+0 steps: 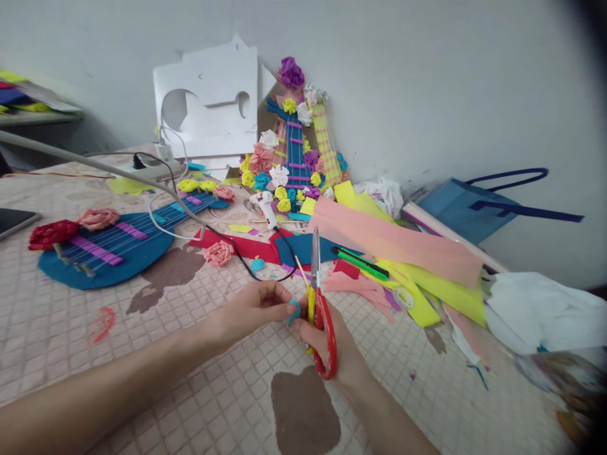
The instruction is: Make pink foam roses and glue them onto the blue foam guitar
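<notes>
Between the fingertips of my left hand (265, 306) is a small piece of blue paper (294, 311), pinched near the middle of the view. My right hand (339, 347) holds a pair of scissors (325, 335) with red and yellow handles, its blades pointing up and away from me. The right fingertips also reach the blue piece; whether they grip it I cannot tell. Left of my hands lies a blue paper guitar (142, 243) with purple strips, strings and red and pink paper roses. A pink paper rose (219, 253) rests on the table just beyond my left hand.
A white glue gun (264, 207) stands behind, its black cord looping toward my hands. Pink crepe paper (393, 237), yellow sheets and green and black pens (363, 264) lie to the right. Flower-covered paper guitars (294, 148) and cut white board (208, 101) lean against the wall.
</notes>
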A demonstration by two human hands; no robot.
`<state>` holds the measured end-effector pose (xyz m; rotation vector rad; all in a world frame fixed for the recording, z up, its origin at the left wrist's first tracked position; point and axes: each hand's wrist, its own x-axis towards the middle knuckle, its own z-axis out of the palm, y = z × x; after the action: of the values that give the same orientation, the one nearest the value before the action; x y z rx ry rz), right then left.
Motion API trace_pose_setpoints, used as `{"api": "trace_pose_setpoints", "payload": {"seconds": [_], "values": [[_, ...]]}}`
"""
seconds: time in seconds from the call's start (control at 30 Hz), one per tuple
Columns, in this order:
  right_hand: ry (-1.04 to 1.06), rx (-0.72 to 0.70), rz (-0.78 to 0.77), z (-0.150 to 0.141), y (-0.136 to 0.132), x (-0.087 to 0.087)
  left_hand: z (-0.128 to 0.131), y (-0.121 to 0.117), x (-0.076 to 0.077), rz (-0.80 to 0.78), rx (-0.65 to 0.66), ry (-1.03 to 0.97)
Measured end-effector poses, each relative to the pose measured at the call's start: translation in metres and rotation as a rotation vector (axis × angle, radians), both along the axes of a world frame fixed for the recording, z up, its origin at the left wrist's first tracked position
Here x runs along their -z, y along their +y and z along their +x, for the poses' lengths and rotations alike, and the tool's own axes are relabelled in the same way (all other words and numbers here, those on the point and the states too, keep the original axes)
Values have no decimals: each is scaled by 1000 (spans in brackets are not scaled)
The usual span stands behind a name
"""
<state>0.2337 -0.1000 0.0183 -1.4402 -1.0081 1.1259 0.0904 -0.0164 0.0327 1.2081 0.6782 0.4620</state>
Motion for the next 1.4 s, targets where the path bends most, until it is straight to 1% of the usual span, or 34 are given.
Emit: {"api": "trace_pose_setpoints", "payload": {"seconds": [0.07, 0.13, 0.23, 0.37, 0.47, 0.57, 0.67, 0.73, 0.9, 1.0, 1.2, 1.33, 1.4], "values": [[-1, -5, 0, 0, 0, -2, -1, 0, 0, 4, -17, 17], [21, -19, 31, 0, -1, -3, -2, 1, 1, -26, -44, -6], [18, -83, 59, 0, -5, -6, -3, 4, 1, -92, -113, -120], [-10, -148, 30, -2, -9, -8, -4, 9, -5, -138, -242, -257], [-81, -203, 11, -4, -11, -7, -5, 12, -11, -100, -336, -301], [-118, -239, 13, -4, -12, -6, -6, 13, -16, -36, -377, -363], [-146, -249, 59, -4, -11, -4, -6, 13, -20, -60, -409, -413], [-153, -256, 63, -5, -11, -1, -6, 13, -21, -92, -441, -425], [-159, -240, 19, -3, -9, 10, -6, 12, -20, -119, -472, -450], [-154, -262, 15, -1, -9, 14, -6, 12, -19, -131, -481, -462], [-155, -275, 10, -3, -10, 12, -5, 12, -16, -139, -491, -482], [-151, -236, 7, -6, -8, 12, -4, 11, -14, -144, -499, -499], [-146, -222, -3, -9, -8, 9, -4, 11, -14, -141, -499, -511]]}}
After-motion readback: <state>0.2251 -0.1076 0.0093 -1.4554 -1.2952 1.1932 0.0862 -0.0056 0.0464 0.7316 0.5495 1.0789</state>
